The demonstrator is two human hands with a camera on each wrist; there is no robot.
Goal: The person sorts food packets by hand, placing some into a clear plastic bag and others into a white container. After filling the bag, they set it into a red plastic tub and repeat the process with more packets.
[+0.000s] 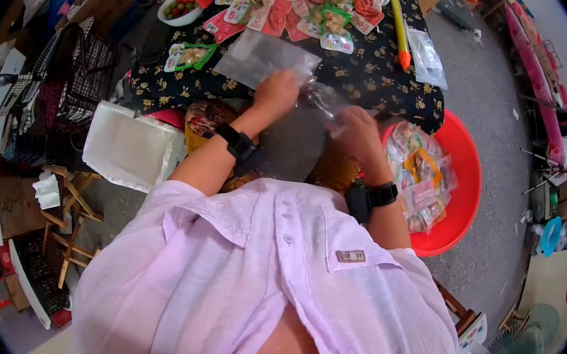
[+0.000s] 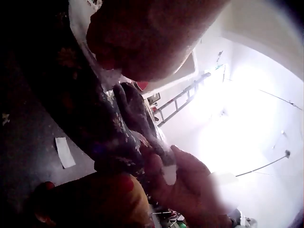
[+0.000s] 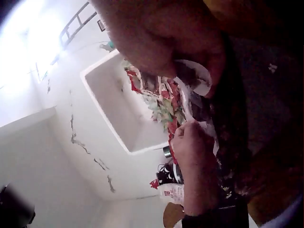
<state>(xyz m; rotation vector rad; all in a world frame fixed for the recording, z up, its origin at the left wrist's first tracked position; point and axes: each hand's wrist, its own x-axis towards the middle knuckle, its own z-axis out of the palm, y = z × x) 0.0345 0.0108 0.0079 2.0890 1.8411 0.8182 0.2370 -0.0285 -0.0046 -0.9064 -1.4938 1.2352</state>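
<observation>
At the table's near edge, a clear plastic packet point(image 1: 320, 99) with something dark inside stretches between the two hands. The left hand point(image 1: 277, 96) pinches its left side, beside a flat clear bag point(image 1: 259, 54) lying on the cloth. Blurred in the head view, the right hand point(image 1: 359, 135) grips the packet's other end. In the right wrist view the right hand point(image 3: 166, 38) holds the packet point(image 3: 192, 78) and the left hand point(image 3: 194, 152) pinches its film. The left wrist view shows the left hand point(image 2: 142, 38) dark in front, the right hand point(image 2: 190, 185) beyond it.
Red and green snack packets point(image 1: 270, 15) cover the far part of the flowered tablecloth point(image 1: 371, 82). There is also a yellow stick point(image 1: 399, 33) and a bowl point(image 1: 180, 10). A red basin point(image 1: 460, 190) of packets stands at the right, a white foam box point(image 1: 129, 149) at the left.
</observation>
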